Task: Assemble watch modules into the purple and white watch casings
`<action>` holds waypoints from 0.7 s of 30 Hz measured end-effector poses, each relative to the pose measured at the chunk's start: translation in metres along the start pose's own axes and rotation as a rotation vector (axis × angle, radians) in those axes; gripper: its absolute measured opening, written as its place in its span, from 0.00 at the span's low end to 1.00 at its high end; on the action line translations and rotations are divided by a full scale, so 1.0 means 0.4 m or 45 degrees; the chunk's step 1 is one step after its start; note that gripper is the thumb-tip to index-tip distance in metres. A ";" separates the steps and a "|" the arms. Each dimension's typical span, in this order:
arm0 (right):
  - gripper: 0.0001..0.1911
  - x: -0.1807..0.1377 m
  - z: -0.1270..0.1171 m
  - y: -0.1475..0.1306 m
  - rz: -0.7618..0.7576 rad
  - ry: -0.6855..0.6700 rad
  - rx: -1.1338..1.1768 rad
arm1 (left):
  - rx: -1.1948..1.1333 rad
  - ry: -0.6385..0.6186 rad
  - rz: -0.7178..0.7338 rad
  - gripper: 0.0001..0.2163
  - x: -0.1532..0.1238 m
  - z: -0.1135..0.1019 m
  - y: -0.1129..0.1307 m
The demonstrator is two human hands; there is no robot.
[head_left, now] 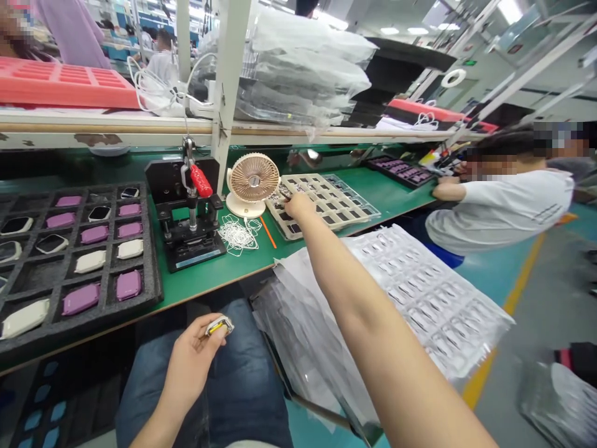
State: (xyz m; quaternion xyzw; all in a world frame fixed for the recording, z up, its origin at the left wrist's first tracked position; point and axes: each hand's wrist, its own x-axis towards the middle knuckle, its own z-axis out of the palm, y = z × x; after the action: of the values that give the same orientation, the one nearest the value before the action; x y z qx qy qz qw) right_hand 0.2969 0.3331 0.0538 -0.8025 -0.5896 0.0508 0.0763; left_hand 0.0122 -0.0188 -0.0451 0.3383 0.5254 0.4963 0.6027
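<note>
My left hand point(193, 354) rests over my lap and pinches a small white watch-case part point(219, 325) with a yellow patch between thumb and fingers. My right arm stretches forward across the green bench. My right hand point(298, 206) is closed at the near-left corner of a beige compartment tray point(347, 194) and pinches something small and dark that I cannot make out. A small beige desk fan point(254, 180) stands just left of that hand.
A black foam tray point(149, 249) with purple and cream cases fills the left. A black hand press with a red handle point(190, 214) stands mid-bench beside tangled white wire point(237, 235). Clear blister sheets point(420, 292) lie at my right. A seated person in white point(504, 205) works at right.
</note>
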 end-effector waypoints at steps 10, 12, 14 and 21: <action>0.20 0.078 0.032 0.001 -0.065 -0.065 -0.220 | -0.005 0.084 0.006 0.22 -0.006 -0.024 -0.009; 0.20 0.082 0.028 0.005 -0.083 -0.067 -0.245 | -0.018 0.091 0.023 0.22 -0.005 -0.020 -0.006; 0.20 0.081 0.022 0.006 -0.099 -0.079 -0.258 | -0.038 0.091 0.025 0.22 -0.005 -0.016 -0.003; 0.20 0.048 -0.008 -0.024 -0.100 -0.120 -0.165 | -0.059 0.112 0.023 0.23 -0.016 -0.022 -0.005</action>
State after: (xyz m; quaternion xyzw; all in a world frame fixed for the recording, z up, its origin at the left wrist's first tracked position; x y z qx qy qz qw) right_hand 0.2943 0.3539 0.0589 -0.7786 -0.6258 0.0472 -0.0015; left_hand 0.0046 -0.0266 -0.0470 0.3068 0.5369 0.5280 0.5821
